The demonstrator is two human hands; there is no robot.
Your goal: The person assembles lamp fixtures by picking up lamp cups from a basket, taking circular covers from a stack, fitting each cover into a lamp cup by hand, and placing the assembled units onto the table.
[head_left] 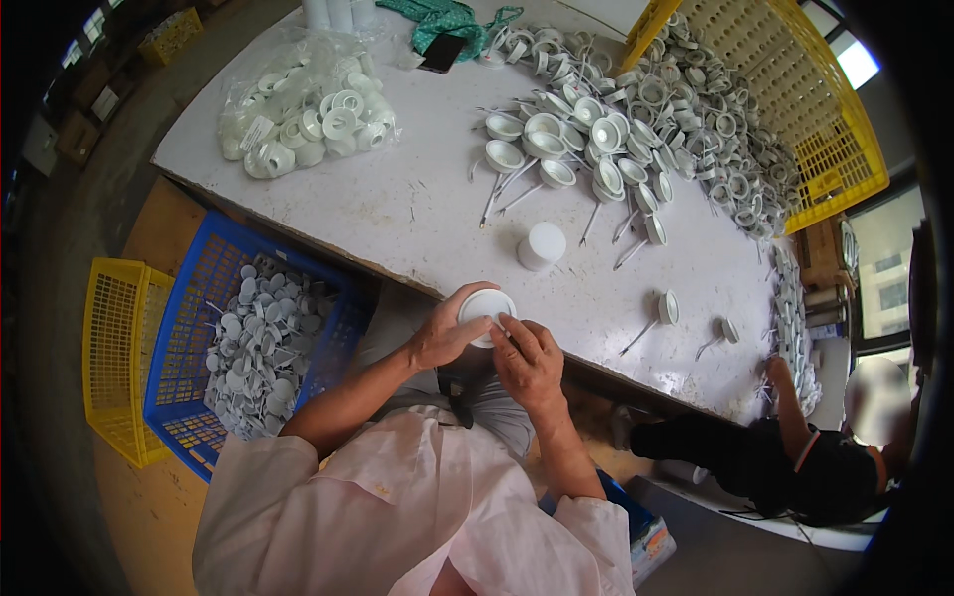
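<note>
At the table's front edge, my left hand (444, 329) is closed around a white round light housing (481, 304), its circular face turned up. The thumb lies across it. My right hand (530, 364) pinches its near right rim with thumb and fingers; whatever else may be between those fingertips is hidden. Just beyond my hands a white cylinder (543, 246) stands upright on the table (407, 219). Farther back lies a spread of white cup-shaped housings (545, 136) with short wires. Two single ones, a nearer housing (668, 308) and a smaller-looking one (729, 331), lie to the right.
A clear bag of white rings (333, 121) sits back left, near a phone (442, 54) and green cloth (437, 18). A tipped yellow crate (835, 139) spills housings. Left below stand a blue crate (184, 368) of white pieces and a yellow crate (109, 358). Another person (785, 457) works at right.
</note>
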